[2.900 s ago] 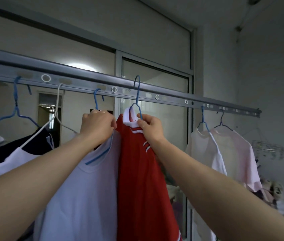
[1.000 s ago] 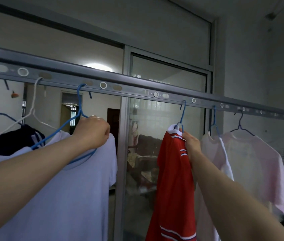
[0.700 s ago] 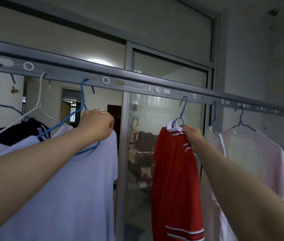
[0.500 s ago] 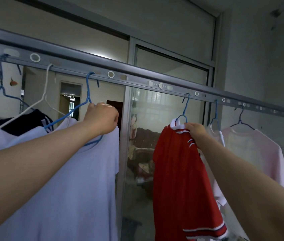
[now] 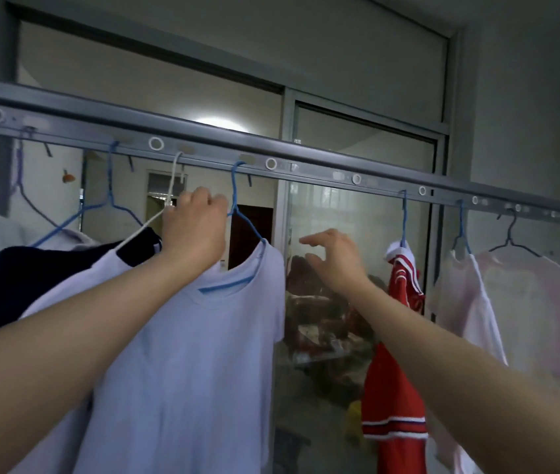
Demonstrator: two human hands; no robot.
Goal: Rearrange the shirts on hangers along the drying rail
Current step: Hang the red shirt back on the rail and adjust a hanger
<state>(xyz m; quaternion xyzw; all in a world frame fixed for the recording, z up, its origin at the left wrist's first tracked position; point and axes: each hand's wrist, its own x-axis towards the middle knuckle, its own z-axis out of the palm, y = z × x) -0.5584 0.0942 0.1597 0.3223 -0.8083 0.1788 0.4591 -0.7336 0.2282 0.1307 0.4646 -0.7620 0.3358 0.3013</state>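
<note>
A grey drying rail (image 5: pixel 306 155) with ringed holes runs across the view. My left hand (image 5: pixel 194 230) grips the blue hanger (image 5: pixel 237 206) of a pale blue T-shirt (image 5: pixel 196 354) at its neck. My right hand (image 5: pixel 336 258) hovers with fingers spread in the gap between that shirt and a red shirt with white collar (image 5: pixel 395 354), touching nothing. The red shirt hangs on a blue hanger (image 5: pixel 403 217) further right. Past it hang a white shirt (image 5: pixel 456 292) and a pale pink shirt (image 5: pixel 545 302).
Left of my left hand hang a dark navy garment (image 5: pixel 15 278) and a white hanger (image 5: pixel 169 200), with more blue hangers beyond. A glass sliding door (image 5: pixel 323 319) stands behind the rail. A grey wall (image 5: pixel 528 114) closes the right side.
My right hand has let go of the red shirt and drawn back left into the gap, fingers now spread. The red shirt stays hanging near the white one. My left hand keeps its grip.
</note>
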